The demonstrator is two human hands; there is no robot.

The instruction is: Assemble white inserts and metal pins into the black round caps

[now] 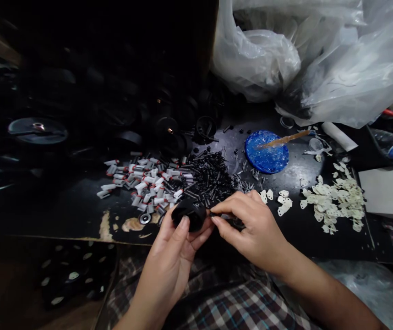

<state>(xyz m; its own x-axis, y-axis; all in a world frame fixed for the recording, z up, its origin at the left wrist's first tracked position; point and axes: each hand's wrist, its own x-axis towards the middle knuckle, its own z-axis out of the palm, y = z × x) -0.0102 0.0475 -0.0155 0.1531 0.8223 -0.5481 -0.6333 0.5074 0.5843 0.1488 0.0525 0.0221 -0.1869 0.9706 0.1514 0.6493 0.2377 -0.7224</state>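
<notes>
My left hand (176,250) is wrapped round a round black plastic housing (188,214), its thumb on the near rim. My right hand (251,229) pinches at the housing's right side; a small dark piece shows between thumb and forefinger, too small to make out. Just beyond the hands lies a heap of black springs and small black parts (210,178). Left of that heap are many grey and white cylinders with red ends (148,181). Cream-coloured flat pieces (337,201) are spread on the black table to the right.
A blue lid of grease (267,158) with a wooden stick (286,138) across it stands behind the right hand. Large clear plastic bags (347,68) fill the back right. Black round parts (38,130) crowd the back left. A white block (384,190) lies at the right.
</notes>
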